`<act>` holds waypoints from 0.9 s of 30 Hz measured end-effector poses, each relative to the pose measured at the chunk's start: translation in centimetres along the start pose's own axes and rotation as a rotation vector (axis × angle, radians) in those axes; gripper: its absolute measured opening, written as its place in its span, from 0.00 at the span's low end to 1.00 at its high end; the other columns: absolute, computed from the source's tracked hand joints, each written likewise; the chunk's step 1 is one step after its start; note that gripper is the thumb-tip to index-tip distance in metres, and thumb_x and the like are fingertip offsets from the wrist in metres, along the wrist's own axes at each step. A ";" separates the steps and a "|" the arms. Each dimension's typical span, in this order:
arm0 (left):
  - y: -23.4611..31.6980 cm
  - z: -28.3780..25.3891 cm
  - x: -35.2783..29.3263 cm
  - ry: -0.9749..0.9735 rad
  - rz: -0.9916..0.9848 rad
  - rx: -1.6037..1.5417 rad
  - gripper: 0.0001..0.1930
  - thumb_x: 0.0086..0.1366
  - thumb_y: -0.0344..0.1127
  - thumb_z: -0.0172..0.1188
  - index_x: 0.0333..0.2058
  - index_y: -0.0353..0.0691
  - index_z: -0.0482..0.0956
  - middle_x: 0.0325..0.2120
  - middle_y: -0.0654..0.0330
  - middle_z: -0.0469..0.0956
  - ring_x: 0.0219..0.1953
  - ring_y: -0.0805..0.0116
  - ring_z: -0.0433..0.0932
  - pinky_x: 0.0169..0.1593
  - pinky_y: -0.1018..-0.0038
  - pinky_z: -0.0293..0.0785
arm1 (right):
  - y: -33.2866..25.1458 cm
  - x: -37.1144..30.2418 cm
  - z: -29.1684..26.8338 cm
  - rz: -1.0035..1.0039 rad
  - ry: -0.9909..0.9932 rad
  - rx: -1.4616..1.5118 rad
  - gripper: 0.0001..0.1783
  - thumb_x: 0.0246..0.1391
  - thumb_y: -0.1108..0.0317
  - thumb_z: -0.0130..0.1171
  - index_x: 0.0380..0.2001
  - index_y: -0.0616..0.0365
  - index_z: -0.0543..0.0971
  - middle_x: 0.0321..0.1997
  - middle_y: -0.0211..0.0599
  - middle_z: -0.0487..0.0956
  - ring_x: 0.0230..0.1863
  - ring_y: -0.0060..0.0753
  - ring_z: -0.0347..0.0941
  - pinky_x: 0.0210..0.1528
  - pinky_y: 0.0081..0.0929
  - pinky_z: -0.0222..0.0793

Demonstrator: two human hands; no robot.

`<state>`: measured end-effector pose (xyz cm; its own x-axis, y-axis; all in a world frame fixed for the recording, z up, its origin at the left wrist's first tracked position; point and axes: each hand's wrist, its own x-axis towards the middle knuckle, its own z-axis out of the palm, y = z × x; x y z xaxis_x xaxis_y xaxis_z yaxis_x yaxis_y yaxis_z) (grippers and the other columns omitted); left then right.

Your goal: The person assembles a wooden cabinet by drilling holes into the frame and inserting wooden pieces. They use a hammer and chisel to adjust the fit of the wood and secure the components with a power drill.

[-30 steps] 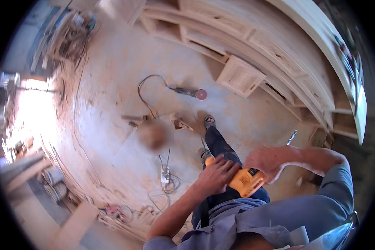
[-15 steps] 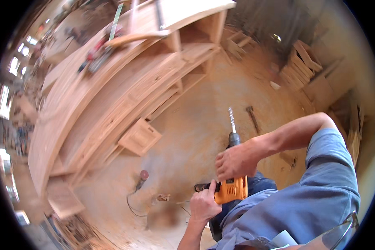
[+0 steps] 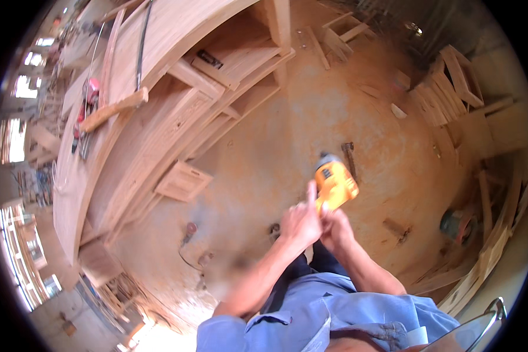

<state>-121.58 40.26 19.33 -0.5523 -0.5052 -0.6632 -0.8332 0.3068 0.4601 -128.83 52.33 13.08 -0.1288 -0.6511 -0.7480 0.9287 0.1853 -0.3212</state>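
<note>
A yellow power drill with a dark chuck is raised in front of me over the floor, blurred by motion. My left hand closes at the lower end of its handle, one finger stretched up along its side. Pressed against it, my right hand is closed round the handle too; its fingers are partly hidden. The chuck points away from me, and I cannot make out the bit in it. Just beyond the drill, a hammer lies on the floor.
A long curved wooden cabinet fills the left, with a bar clamp and a red power tool on top. A door panel leans at its base. A corded grinder lies on the floor; wooden drawers are stacked far right.
The drill has moved up and away from my body and turned. My right hand has shifted from its top down to the handle, beside my left. My view has swung right.
</note>
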 end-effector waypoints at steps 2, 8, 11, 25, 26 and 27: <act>3.8 -0.7 1.9 0.254 0.209 -0.065 0.38 0.63 0.39 0.58 0.69 0.35 0.55 0.35 0.39 0.82 0.34 0.38 0.83 0.36 0.44 0.78 | -5.6 0.6 4.6 -0.134 0.140 0.159 0.22 0.62 0.61 0.60 0.54 0.63 0.75 0.48 0.41 0.82 0.49 0.35 0.78 0.58 0.36 0.73; 9.2 -1.0 3.0 0.699 0.677 -0.223 0.46 0.49 0.30 0.67 0.69 0.39 0.60 0.36 0.47 0.77 0.42 0.47 0.79 0.49 0.58 0.76 | -20.1 1.4 2.6 -0.328 -0.254 -0.021 0.32 0.51 0.69 0.61 0.59 0.68 0.67 0.60 0.51 0.74 0.51 0.42 0.74 0.58 0.42 0.71; 5.1 2.6 3.7 0.306 0.426 -0.548 0.40 0.57 0.35 0.63 0.69 0.38 0.61 0.45 0.40 0.79 0.50 0.41 0.78 0.55 0.54 0.74 | -26.3 3.4 -0.1 -0.253 -0.197 -0.100 0.45 0.46 0.74 0.64 0.67 0.68 0.57 0.70 0.58 0.66 0.48 0.40 0.74 0.56 0.45 0.71; -10.9 10.5 -14.2 0.855 -0.688 -0.825 0.09 0.66 0.32 0.57 0.39 0.36 0.83 0.38 0.48 0.85 0.41 0.47 0.84 0.44 0.55 0.80 | -25.2 9.1 9.5 0.340 0.068 -0.082 0.40 0.45 0.76 0.59 0.66 0.58 0.66 0.68 0.58 0.70 0.38 0.31 0.78 0.49 0.36 0.76; -10.0 9.1 -12.4 1.135 -0.403 -0.712 0.07 0.67 0.32 0.58 0.36 0.35 0.83 0.34 0.46 0.84 0.36 0.44 0.83 0.39 0.57 0.80 | -25.0 10.1 9.6 0.330 0.057 -0.118 0.39 0.45 0.76 0.58 0.66 0.58 0.67 0.67 0.57 0.71 0.38 0.31 0.78 0.49 0.36 0.76; -8.7 6.6 -10.7 1.239 -0.257 -0.790 0.06 0.66 0.30 0.60 0.36 0.34 0.82 0.34 0.45 0.84 0.37 0.44 0.83 0.40 0.56 0.81 | -24.9 11.2 10.0 0.372 0.056 -0.103 0.38 0.45 0.76 0.58 0.65 0.58 0.68 0.66 0.57 0.72 0.38 0.30 0.78 0.48 0.36 0.76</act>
<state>-108.61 48.30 18.55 0.3159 -0.9475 -0.0502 -0.4474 -0.1954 0.8727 -149.94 33.11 18.50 0.1885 -0.4849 -0.8540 0.8762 0.4758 -0.0768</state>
